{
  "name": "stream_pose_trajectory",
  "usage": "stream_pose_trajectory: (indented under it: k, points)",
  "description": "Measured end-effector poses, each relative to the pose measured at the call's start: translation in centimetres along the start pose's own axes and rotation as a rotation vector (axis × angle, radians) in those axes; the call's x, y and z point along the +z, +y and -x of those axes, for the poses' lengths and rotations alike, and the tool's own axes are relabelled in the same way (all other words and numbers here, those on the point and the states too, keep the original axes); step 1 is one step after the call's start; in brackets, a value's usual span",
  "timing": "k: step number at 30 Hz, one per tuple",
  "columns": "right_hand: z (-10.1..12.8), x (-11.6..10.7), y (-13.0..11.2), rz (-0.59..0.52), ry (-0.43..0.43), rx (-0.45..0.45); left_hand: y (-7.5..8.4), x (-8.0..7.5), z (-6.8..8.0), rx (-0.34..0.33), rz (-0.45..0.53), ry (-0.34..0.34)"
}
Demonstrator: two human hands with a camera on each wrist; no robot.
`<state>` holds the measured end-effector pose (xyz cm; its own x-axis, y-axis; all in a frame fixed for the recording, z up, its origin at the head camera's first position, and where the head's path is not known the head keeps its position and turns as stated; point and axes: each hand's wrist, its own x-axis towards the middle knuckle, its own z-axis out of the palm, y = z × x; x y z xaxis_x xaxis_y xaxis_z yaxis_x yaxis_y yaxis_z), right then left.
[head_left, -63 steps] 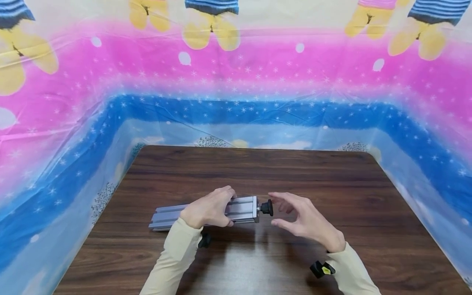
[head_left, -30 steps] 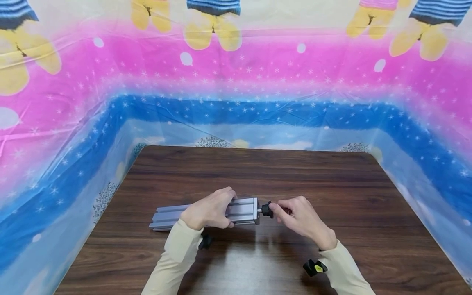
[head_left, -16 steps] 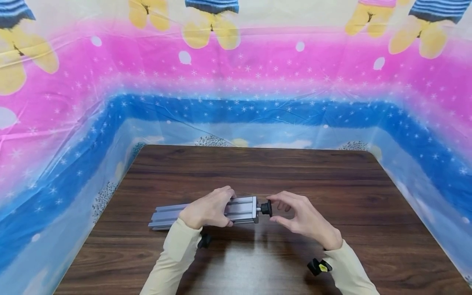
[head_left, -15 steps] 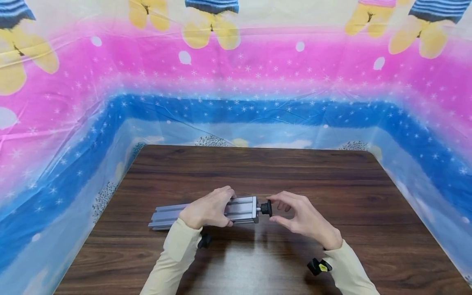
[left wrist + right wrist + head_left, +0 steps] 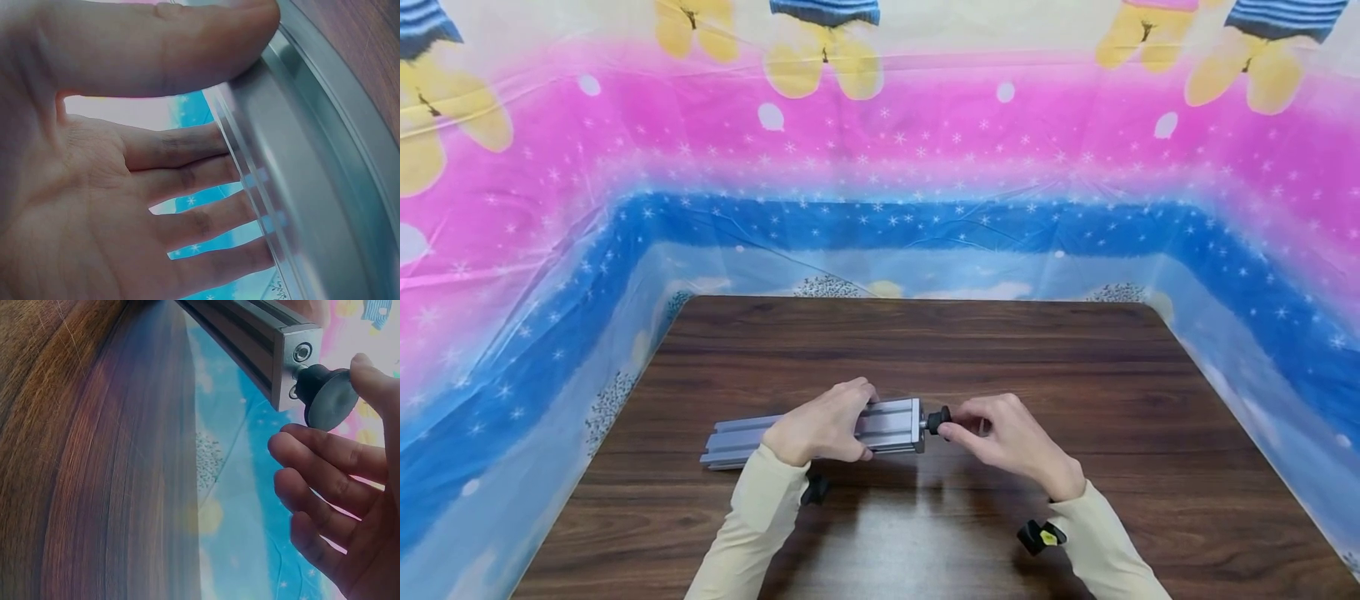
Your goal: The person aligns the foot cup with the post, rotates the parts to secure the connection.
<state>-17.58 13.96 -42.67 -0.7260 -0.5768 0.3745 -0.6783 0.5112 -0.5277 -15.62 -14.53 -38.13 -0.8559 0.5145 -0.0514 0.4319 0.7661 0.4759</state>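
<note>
A silver aluminium extrusion profile (image 5: 891,422) is held level over the middle of the table. My left hand (image 5: 823,425) grips it from above, thumb on the near side and fingers over the far side; the left wrist view shows thumb and fingers spread along the grooved profile (image 5: 300,144). A flat end plate (image 5: 287,372) with a bolt covers its right end. From that plate a black levelling foot (image 5: 936,420) sticks out on a short threaded stem. My right hand (image 5: 1011,437) pinches the foot between thumb and forefinger, its other fingers curled below in the right wrist view.
The dark wood-grain table (image 5: 760,342) reaches to a printed pink and blue cloth (image 5: 880,225) hung around its back and sides. Black wrist mounts (image 5: 1036,537) hang at both cream sleeves, close above the table.
My right hand has alternated between loosening off the black foot and pinching it again; half a second ago its fingers were spread, now they pinch. The left hand and profile have stayed put.
</note>
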Motion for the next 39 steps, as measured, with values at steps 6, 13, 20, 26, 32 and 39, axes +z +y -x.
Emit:
stream_pose_trajectory:
  k: [6,13,20,26,32,39]
  points:
    - [-0.2,0.2,-0.2,0.011,0.013,0.05,-0.1,0.0,-0.1,0.017,-0.01,0.001]
    - [0.4,-0.5,-0.3,0.026,0.01,0.089,0.0,0.0,-0.3,0.022,-0.004,-0.01]
    - [0.8,-1.1,0.1,-0.035,0.011,-0.08,0.0,-0.1,-0.1,-0.001,0.011,-0.015]
    - [0.5,-0.8,0.0,-0.037,0.027,-0.18,0.0,-0.1,-0.1,-0.011,0.024,-0.02]
    - [0.3,-0.6,-0.1,-0.028,0.034,-0.146,0.0,-0.2,0.0,-0.016,0.013,-0.015]
    - [0.0,-0.3,-0.3,-0.038,0.021,-0.059,0.0,-0.2,0.0,0.001,0.007,-0.012]
